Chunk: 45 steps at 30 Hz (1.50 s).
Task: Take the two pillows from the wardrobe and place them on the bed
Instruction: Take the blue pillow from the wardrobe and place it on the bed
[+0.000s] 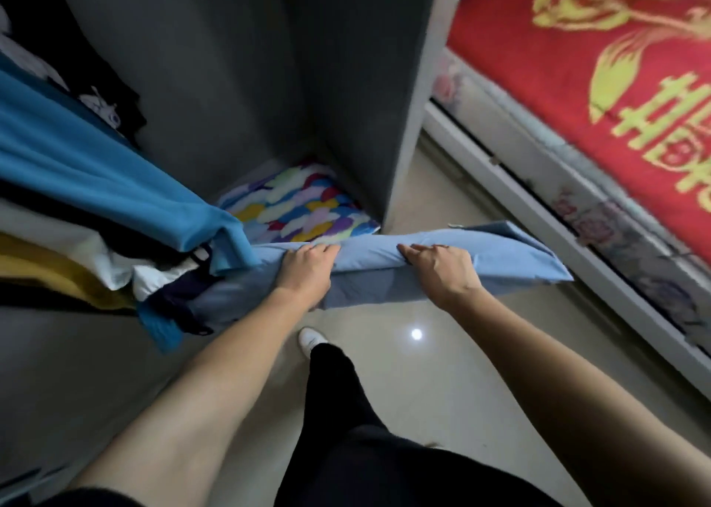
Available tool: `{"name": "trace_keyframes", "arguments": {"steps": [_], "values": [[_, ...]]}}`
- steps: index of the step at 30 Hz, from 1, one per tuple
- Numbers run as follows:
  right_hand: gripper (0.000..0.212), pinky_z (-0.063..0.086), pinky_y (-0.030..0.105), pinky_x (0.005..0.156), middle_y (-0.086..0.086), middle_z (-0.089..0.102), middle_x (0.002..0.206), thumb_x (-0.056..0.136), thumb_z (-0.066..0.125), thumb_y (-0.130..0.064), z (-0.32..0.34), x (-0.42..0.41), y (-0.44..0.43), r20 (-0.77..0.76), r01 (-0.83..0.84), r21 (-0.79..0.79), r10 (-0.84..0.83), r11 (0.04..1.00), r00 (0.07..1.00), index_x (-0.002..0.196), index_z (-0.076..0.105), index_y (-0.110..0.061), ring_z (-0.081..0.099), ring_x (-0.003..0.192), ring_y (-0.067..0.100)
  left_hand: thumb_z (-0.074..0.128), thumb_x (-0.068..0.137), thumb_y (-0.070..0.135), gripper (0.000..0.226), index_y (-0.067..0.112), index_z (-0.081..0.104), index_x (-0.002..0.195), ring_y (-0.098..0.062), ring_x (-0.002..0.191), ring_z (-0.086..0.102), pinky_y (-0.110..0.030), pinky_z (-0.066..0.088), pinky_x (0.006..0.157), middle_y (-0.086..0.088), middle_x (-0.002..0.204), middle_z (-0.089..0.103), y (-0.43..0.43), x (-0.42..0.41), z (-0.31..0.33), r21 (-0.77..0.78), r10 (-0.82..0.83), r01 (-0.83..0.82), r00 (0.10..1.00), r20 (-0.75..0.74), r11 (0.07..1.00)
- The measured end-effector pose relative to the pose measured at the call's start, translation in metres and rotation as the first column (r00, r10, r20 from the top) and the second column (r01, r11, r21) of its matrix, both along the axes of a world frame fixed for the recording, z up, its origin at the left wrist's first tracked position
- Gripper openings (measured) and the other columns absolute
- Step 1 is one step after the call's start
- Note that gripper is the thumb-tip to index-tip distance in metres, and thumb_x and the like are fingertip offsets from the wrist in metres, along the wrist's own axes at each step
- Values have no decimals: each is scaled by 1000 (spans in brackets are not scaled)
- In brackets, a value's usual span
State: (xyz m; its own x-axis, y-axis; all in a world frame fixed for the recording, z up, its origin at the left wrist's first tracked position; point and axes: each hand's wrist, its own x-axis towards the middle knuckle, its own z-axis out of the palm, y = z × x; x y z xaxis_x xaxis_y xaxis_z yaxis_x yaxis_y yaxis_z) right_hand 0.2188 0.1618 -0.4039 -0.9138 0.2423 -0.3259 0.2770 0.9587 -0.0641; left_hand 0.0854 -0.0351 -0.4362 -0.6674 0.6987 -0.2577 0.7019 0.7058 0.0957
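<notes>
**First pillow coming out, second still in the wardrobe**

Head view: both hands grip one blue pillow (369,260) along its near edge. The left hand (307,272) has its fingers curled over the top of the fabric, thumb side hidden beneath; the right hand (442,272) is closed over the edge in the same way, well apart from the left. The pillow hangs above the floor (423,372) at the wardrobe (215,68) mouth, its left end tucked under the hanging clothes (96,168) and its right end jutting past the side panel towards the bed (577,83).

A second pillow (304,206), in a many-coloured print, lies on the wardrobe bottom, just behind the blue one and untouched.

No pillow shows on the part of the bed in view, which is covered by a red blanket. By my reading the task is at an early stage: the first pillow is lifted but not delivered, and the second remains to be fetched.
</notes>
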Motion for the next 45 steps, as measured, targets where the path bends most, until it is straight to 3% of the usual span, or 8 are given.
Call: {"name": "trace_keyframes", "arguments": {"steps": [4, 9, 14, 21, 25, 35, 45], "values": [[51, 54, 38, 77, -6, 63, 131, 96, 46, -18, 45, 102, 55, -63, 140, 57, -137, 988, 989, 143, 41, -36, 64, 112, 27, 49, 83, 7, 52, 19, 51, 133, -30, 118, 55, -41, 46, 94, -4, 128, 62, 74, 73, 49, 35, -139, 141, 989, -50, 989], [50, 51, 35, 78, -13, 58, 139, 98, 42, -18, 102, 194, 136, -220, 320, 117, -290, 940, 932, 143, 43, -41, 62, 117, 21, 48, 79, 5, 44, 19, 55, 120, -35, 102, 61, -43, 48, 80, -6, 116, 66, 175, 145, 117, 135, -250, 263, 963, -105, 955], [46, 42, 37, 94, -11, 62, 134, 95, 45, -17, 140, 221, 212, -404, 449, 172, -353, 877, 844, 136, 53, -36, 56, 120, 23, 51, 79, 12, 39, 24, 58, 116, -35, 96, 65, -39, 47, 73, -3, 111, 69, 257, 164, 162, 226, -303, 342, 934, -189, 912], [40, 34, 37, 100, -8, 66, 124, 93, 47, -18, 157, 168, 309, -490, 490, 239, -332, 838, 806, 128, 60, -34, 57, 115, 23, 49, 80, 17, 33, 25, 60, 110, -34, 87, 68, -35, 46, 65, -1, 100, 72, 351, 113, 167, 320, -314, 392, 910, -270, 863], [41, 34, 37, 100, -9, 66, 127, 93, 46, -18, 175, 113, 367, -483, 509, 236, -355, 828, 800, 128, 61, -34, 57, 117, 22, 48, 81, 18, 37, 26, 60, 115, -34, 86, 68, -36, 46, 66, -1, 101, 73, 413, 59, 177, 370, -334, 416, 904, -268, 830], [40, 35, 42, 107, -7, 65, 126, 93, 43, -16, 224, -6, 497, -579, 586, 291, -348, 756, 737, 126, 63, -28, 54, 121, 24, 51, 76, 13, 33, 21, 62, 105, -32, 74, 68, -34, 44, 57, 0, 87, 73, 555, -68, 222, 470, -351, 479, 874, -336, 742], [38, 38, 40, 101, -8, 66, 126, 93, 51, -15, 192, -82, 638, -582, 597, 219, -388, 771, 714, 125, 63, -30, 56, 120, 22, 56, 70, 12, 44, 21, 66, 112, -36, 75, 69, -34, 47, 57, -2, 91, 75, 696, -149, 207, 455, -369, 501, 861, -350, 737]]}}
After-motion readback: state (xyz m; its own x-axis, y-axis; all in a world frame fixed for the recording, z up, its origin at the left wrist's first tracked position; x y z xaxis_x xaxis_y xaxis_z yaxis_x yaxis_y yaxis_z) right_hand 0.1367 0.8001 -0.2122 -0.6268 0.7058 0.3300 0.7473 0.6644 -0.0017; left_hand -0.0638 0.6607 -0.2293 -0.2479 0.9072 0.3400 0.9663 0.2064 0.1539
